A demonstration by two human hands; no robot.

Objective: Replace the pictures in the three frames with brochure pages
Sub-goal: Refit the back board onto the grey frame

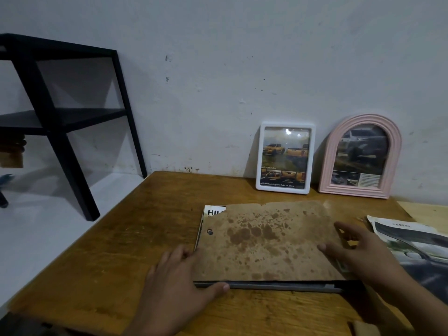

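Third frame: a large flat dark-edged picture frame (278,285) lies face down on the worn brown wooden counter (101,251), near its front edge.
Backing: a stained brown cardboard backing board (264,241) covers it; a printed brochure page (214,211) peeks out at the far left corner.
Handling: I'd judge the board light, stiff, brittle with age; any glass beneath would be fragile. Best taken by the frame's side rails, both hands, kept level.
Left grip: the left hand (179,280) rests at the near left corner, fingers relaxed, thumb along the front rail.
Right grip: the right hand (358,248) lies spread on the board's right side, holding nothing.
Done already: a white rounded rectangular frame (285,157) and a pink arched frame (360,157) lean on the wall, showing truck pages.
Spare: loose brochure sheets (412,241) lie right.
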